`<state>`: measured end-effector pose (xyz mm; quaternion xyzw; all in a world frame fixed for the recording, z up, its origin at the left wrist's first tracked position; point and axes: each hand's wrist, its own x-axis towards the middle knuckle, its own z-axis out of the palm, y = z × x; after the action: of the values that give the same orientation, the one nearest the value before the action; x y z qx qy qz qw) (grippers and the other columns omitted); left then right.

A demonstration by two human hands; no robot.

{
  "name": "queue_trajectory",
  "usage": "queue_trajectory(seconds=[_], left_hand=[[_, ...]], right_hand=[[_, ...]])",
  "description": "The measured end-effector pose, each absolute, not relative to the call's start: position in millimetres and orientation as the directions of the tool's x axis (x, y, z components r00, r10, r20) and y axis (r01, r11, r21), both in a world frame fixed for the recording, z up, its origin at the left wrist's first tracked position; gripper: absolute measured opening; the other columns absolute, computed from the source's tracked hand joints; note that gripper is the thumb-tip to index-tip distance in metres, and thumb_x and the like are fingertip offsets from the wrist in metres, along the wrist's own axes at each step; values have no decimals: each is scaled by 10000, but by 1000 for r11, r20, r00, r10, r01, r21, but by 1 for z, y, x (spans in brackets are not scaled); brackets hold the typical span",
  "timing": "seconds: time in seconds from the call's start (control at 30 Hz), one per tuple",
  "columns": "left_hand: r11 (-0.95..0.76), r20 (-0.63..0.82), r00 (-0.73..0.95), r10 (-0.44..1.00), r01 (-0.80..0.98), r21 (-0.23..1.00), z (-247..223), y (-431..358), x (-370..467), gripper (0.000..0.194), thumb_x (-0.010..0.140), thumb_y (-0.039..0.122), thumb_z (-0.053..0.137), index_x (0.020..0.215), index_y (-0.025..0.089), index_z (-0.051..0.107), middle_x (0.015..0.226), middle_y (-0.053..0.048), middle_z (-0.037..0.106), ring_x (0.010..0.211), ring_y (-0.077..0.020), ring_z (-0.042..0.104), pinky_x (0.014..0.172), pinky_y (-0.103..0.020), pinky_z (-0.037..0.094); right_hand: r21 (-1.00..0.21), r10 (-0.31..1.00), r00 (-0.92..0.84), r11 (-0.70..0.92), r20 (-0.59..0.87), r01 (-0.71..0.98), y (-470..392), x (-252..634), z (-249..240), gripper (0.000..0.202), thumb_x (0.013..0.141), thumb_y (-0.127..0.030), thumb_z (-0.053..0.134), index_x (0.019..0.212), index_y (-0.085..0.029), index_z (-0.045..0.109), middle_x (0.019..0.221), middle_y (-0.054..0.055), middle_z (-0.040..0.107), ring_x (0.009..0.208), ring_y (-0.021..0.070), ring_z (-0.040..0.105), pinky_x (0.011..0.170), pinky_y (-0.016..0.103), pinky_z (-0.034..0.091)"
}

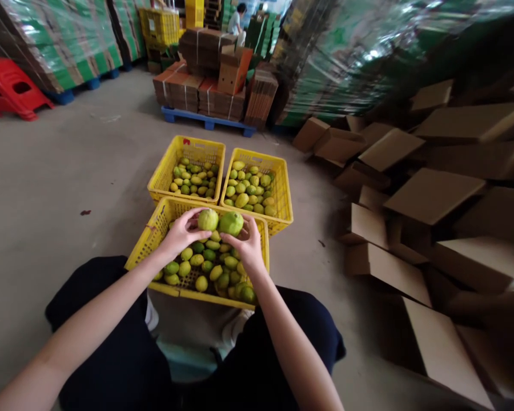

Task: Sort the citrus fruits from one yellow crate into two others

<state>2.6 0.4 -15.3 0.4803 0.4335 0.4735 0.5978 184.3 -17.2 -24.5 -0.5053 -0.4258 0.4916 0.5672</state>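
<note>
My left hand (pixel 183 233) grips a yellow-green lemon (pixel 208 220) between thumb and fingers. A greener lemon (pixel 231 224) is held in my right hand (pixel 249 244), close beside the first one. Both lemons are raised over the near yellow crate (pixel 154 240), which holds many loose green and yellow lemons (pixel 216 273). Behind it stand two more yellow crates, the far left crate (pixel 163 165) and the far right crate (pixel 282 188), each partly filled with similar lemons. My fingers hide parts of both held fruits.
Empty cardboard boxes (pixel 434 194) are heaped along the right. Ahead, flattened cartons (pixel 180 85) lie stacked on a blue pallet (pixel 208 121). A red stool (pixel 12 85) and wrapped pallet loads (pixel 68 40) stand at left. Far back, a person (pixel 236 21) is visible.
</note>
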Motion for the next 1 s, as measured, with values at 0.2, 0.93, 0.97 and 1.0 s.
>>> queue_trajectory(seconds=[0.2,0.93,0.97,1.0], left_hand=[[206,-175,112,978,-430,879,0,0,-6,514,658,105,783,1146,218,668,1147,-57,679,1177,-243,596,1040,-370,463],[332,-295,163,941,-605,724,-30,-3,-11,243,607,96,768,779,166,612,746,23,671,837,-150,665,806,-261,502],[327,-285,167,944,-600,730,-30,-1,-11,246,605,110,786,775,165,616,767,16,680,863,-159,667,816,-266,503],[329,-280,177,944,-593,735,-30,0,-11,253,604,123,803,775,163,621,794,7,689,885,-167,667,823,-270,503]], right_hand=[[-939,992,57,-83,-108,-333,-12,176,-13,421,570,-293,852,932,-253,641,940,-1,686,876,203,638,801,333,526],[-899,956,-210,-270,-207,-345,-27,149,-35,545,544,-545,860,924,-209,661,891,21,706,764,196,649,594,300,560],[-895,954,-203,-279,-219,-347,-25,148,-36,554,525,-547,867,909,-209,653,859,15,696,736,187,640,579,295,552],[-892,953,-193,-287,-232,-348,-24,147,-38,560,510,-542,875,897,-210,644,825,7,684,707,179,628,564,289,542]])
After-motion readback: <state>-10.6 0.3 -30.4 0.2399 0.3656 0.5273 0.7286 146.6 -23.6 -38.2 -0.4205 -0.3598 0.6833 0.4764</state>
